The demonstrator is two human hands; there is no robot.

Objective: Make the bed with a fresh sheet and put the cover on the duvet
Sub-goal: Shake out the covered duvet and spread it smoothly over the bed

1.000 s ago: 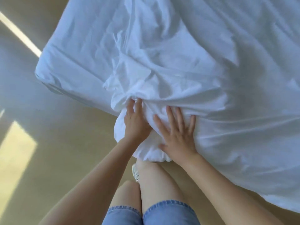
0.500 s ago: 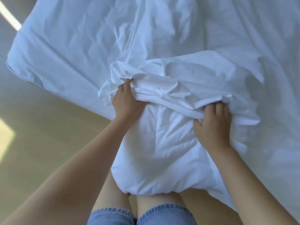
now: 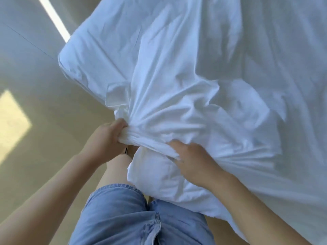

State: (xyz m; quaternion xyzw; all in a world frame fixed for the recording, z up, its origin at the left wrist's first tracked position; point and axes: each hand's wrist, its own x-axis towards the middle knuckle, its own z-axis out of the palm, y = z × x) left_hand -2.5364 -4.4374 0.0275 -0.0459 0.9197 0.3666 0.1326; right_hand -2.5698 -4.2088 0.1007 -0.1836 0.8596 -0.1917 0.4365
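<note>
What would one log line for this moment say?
step: covering duvet | left hand: grips bunched cover edge | right hand: pinches same edge | duvet: end pokes out below cover

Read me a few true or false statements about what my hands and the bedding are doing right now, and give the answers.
1. The left hand grips a bunched roll of the white cover. True.
2. The right hand hangs free of the bedding. False: it rests on the cover, and its fingers curl into the bunched edge.
3. The person wears long black trousers. False: they wear blue denim shorts.
4. A sunlit patch lies on the floor to the left of the bed. True.
</note>
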